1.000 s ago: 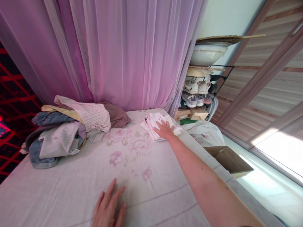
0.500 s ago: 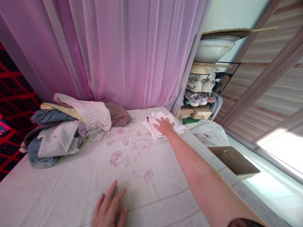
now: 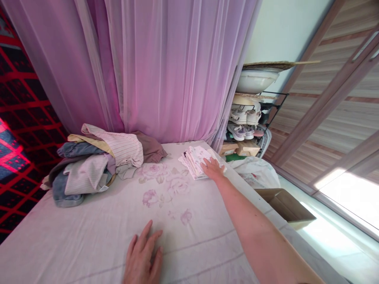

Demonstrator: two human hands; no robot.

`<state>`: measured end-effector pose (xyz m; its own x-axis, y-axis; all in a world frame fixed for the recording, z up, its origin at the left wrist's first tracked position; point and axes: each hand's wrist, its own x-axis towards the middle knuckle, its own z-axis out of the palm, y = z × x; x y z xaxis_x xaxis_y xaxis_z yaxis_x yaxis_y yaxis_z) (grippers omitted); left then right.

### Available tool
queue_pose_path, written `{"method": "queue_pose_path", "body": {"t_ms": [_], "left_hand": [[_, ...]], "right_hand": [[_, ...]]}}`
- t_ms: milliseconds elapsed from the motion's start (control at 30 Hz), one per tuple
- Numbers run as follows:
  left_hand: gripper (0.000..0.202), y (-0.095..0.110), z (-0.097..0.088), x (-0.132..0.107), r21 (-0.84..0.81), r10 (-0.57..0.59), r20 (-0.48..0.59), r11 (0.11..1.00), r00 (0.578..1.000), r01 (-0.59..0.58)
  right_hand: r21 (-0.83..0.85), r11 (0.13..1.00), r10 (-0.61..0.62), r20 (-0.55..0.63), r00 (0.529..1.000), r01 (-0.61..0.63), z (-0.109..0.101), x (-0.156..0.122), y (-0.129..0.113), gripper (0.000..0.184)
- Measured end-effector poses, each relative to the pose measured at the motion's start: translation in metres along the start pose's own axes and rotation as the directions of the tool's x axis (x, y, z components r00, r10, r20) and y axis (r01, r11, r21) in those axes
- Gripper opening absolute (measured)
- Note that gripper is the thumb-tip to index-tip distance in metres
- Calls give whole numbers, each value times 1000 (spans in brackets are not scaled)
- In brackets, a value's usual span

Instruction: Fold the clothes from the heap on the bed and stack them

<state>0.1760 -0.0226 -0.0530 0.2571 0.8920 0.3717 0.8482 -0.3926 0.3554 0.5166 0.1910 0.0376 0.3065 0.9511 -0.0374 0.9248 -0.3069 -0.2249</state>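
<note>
- Far right on floral sheet (image 3: 103, 232), resting right hand (image 3: 212, 167), fingers spread, atop stacked, apparently folded cloths (image 3: 195, 156).
- Near centre, holding left hand (image 3: 143, 256) empty, fingers apart.
- Far left, showing heaped clothes (image 3: 87, 171), seemingly unfolded.

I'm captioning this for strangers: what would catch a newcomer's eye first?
Probably the tall, sheer purple curtain across the back. Next, at left on the white floral sheet, the heap of striped and blue clothes; then, right of centre, the right hand on stacked pale printed cloths.
</note>
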Motion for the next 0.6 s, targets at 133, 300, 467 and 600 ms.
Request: {"method": "queue_pose_path", "body": {"t_ms": [133,300,467,600], "left_hand": [[34,3,2,3,-37,-44,6,998,999,45],[35,12,-2,8,-35,-83,36,996,996,84],[37,24,-14,14,22,-92,96,996,991,90],[39,34,-24,19,90,-111,165,991,980,97]], "right_hand": [[-24,998,-58,-136,989,56,-11,-24,-10,50],[101,945,-273,-278,921,311,31,-118,-26,39],[290,872,-322,-268,908,395,74,-208,-36,29],[396,835,-278,-293,915,381,77,-248,-38,29]]}}
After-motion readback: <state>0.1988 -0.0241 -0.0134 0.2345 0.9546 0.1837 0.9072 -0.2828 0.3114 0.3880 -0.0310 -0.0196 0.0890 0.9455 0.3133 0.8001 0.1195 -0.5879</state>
